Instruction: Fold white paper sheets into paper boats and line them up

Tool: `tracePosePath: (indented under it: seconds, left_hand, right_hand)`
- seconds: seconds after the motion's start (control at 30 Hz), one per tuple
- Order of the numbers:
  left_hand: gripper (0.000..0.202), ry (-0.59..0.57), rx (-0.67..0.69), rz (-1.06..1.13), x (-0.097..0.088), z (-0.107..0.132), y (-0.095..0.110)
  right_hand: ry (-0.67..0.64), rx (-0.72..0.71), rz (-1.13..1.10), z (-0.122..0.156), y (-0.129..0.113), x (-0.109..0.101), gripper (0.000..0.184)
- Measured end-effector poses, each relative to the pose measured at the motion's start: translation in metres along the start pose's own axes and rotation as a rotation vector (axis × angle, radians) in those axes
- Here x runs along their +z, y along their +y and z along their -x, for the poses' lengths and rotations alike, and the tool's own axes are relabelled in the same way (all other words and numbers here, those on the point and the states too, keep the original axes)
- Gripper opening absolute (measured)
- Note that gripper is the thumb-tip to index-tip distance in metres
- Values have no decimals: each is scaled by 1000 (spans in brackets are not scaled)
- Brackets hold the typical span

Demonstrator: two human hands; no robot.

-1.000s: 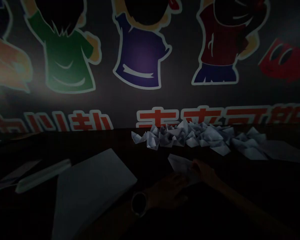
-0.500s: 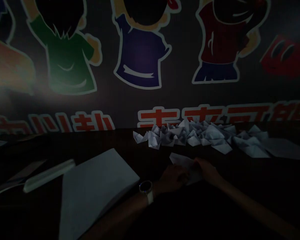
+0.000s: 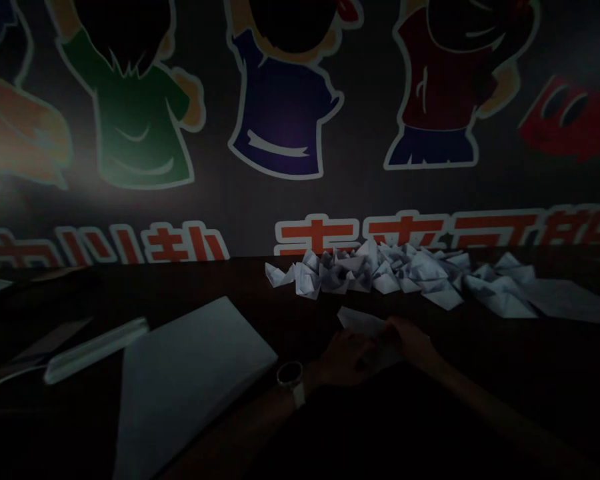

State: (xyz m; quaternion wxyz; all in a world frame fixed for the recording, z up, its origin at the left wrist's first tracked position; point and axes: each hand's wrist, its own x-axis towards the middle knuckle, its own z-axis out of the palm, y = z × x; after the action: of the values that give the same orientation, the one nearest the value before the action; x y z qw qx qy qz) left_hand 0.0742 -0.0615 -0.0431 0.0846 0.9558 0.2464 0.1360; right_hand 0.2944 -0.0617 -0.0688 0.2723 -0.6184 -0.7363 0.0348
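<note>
— Pictured low at centre: left hand (image 3: 345, 357), palm down, knuckles up, fingers curled toward the right.

— Meeting it fingertip to fingertip: right hand (image 3: 411, 339), also palm down.

— Behind the first, left forearm (image 3: 240, 427) slanting up from the bottom edge, wrist (image 3: 311, 379) straight.

— Opposite, right forearm (image 3: 480, 400) stretched in from the lower right, bare. Grip of both too dark to judge.

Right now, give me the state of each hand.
Left hand: on the white paper, grip cannot be told in the dark.
Right hand: touching the same paper, grip cannot be told.
</note>
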Motion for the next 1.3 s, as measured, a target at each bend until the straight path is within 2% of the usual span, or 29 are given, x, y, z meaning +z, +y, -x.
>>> tracePosePath:
  seconds: [0.2, 0.43, 0.6, 0.7, 0.77, 0.87, 1.0, 1.17, 1.3]
  left_hand:
    - [40, 22, 18, -110, 5, 4, 2]
    - [39, 28, 79, -222, -4, 6, 13]
    - [36, 16, 81, -306, -5, 4, 14]
    - [33, 14, 95, -351, -5, 4, 14]
    - [31, -8, 112, -378, -6, 4, 14]
    - [32, -11, 104, -379, -6, 4, 14]
    - [36, 18, 85, -311, -6, 5, 15]
    - [41, -2, 73, -261, -7, 7, 14]
    - [42, -14, 65, -242, -6, 6, 13]
  right_hand:
    - [14, 3, 14, -1, 1, 3, 19]
    - [4, 19, 75, -3, -2, 3, 17]
    - [83, -69, 191, 0, -8, -7, 19]
    - [157, -273, 227, 20, -21, -8, 28]
    - [124, -386, 210, 42, -31, -3, 39]
    - [36, -387, 157, 74, -39, 3, 60]
    - [4, -357, 168, 92, -24, 0, 66]
    - [111, -359, 328, 98, 10, -10, 68]
    - [145, -322, 433, 100, 20, -12, 60]
